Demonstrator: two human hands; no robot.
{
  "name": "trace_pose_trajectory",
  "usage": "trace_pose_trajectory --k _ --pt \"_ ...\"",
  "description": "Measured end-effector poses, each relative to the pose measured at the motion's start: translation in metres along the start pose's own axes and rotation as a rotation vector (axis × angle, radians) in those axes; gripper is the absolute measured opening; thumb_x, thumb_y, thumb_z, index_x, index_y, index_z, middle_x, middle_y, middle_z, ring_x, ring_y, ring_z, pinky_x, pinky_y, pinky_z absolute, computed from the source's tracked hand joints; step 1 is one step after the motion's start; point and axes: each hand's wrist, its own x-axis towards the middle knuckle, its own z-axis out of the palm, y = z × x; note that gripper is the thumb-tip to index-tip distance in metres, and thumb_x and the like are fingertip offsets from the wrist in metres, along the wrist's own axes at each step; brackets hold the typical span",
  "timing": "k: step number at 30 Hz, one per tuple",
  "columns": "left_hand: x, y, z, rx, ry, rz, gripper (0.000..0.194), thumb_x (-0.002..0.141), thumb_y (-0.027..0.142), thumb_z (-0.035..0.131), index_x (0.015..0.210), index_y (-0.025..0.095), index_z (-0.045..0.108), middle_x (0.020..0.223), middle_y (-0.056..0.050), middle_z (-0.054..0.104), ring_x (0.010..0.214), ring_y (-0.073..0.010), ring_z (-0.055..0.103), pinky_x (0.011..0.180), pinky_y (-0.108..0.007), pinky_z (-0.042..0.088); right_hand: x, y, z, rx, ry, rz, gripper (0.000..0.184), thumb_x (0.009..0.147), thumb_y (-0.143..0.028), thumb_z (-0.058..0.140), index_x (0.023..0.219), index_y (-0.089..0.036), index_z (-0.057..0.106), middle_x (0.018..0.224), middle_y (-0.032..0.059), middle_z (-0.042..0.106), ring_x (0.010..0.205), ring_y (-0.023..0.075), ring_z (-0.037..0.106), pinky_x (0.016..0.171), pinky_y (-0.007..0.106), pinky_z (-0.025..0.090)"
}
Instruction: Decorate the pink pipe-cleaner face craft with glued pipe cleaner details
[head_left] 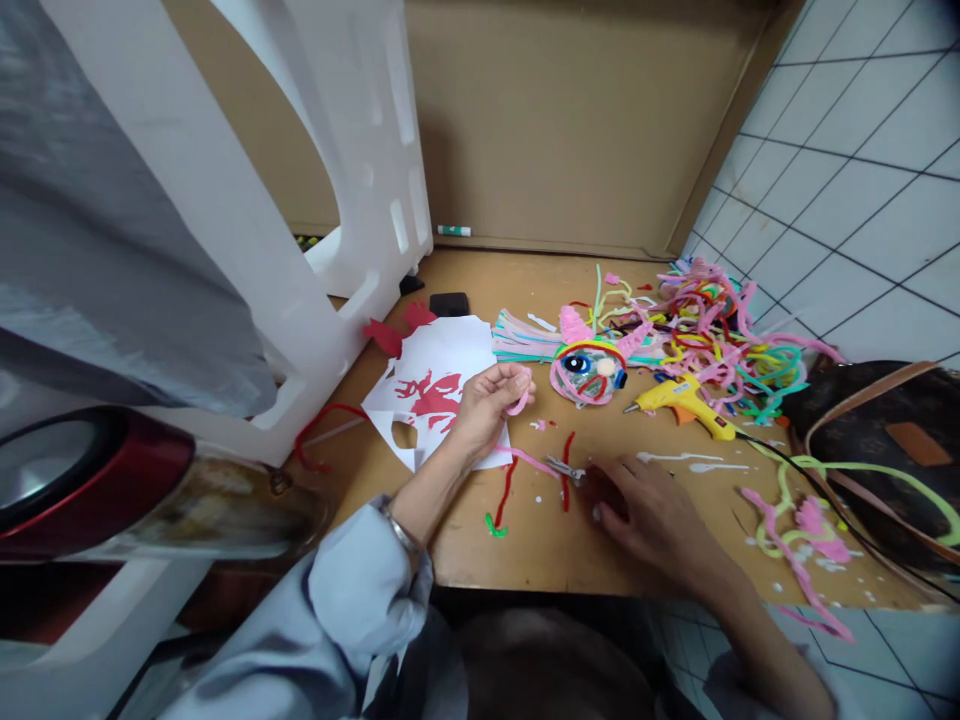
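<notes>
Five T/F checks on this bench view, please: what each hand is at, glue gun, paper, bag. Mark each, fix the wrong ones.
1. The left hand holds a pink fuzzy strip. True.
2. The right hand grips the glue gun. False: the glue gun lies on the table, apart from that hand.
3. The glue gun is yellow. True.
4. The shapes on the white paper are blue. False: they are red.
5. The brown bag is left of the paper. False: it is at the far right.
</notes>
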Motion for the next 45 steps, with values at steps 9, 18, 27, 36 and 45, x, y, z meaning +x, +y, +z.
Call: trace_pose_trajectory --k 9,18,27,36,45 --pt "0.001 0.002 -0.001 -0.081 -0.025 -0.031 0.044 0.051 0.038 0.094 0.073 0.014 0.065 0.063 0.003 0.063 0.054 -0.0055 0.055 0.057 -0.019 0.044 0.062 -0.032 -0.04 1.179 0.141 0.186 0.041 0.068 -0.027 0.076 0.108 -0.02 0.07 0.08 0.0022 0.07 0.062 0.0133 0.061 0.052 0.025 0.048" --pt "0.002 0.009 -0.002 -0.113 -0.052 -0.023 0.042 0.054 0.036 0.094 0.074 0.015 0.064 0.071 0.001 0.066 0.062 -0.008 0.06 0.063 -0.021 0.048 0.101 -0.032 -0.003 1.373 0.063 0.193 0.055 0.057 -0.028 0.089 0.108 -0.023 0.071 0.079 -0.0023 0.068 0.056 0.0071 0.05 0.05 0.021 0.04" --pt "0.002 0.003 -0.002 -0.096 -0.068 -0.026 0.04 0.056 0.038 0.093 0.074 0.014 0.067 0.072 -0.001 0.068 0.067 -0.0096 0.062 0.067 -0.022 0.05 0.095 -0.032 -0.001 1.331 0.063 0.195 0.047 0.059 -0.032 0.088 0.104 -0.022 0.078 0.07 -0.0019 0.066 0.049 0.0044 0.041 0.041 0.017 0.03" --pt "0.002 0.001 -0.004 -0.041 -0.054 0.0 0.037 0.06 0.039 0.091 0.073 0.015 0.065 0.068 0.0 0.064 0.058 -0.0075 0.054 0.058 -0.021 0.043 0.096 -0.036 -0.002 1.364 0.046 0.184 0.042 0.053 -0.032 0.091 0.092 -0.022 0.08 0.061 -0.0046 0.064 0.044 0.0032 0.035 0.039 0.018 0.033" --pt "0.001 0.002 -0.003 -0.039 -0.041 -0.017 0.037 0.057 0.037 0.091 0.069 0.014 0.064 0.067 -0.001 0.066 0.058 -0.0086 0.056 0.06 -0.022 0.042 0.095 -0.033 0.004 1.415 0.045 0.221 0.046 0.047 -0.023 0.094 0.092 -0.027 0.081 0.077 -0.0015 0.077 0.069 0.0129 0.067 0.065 0.026 0.056"
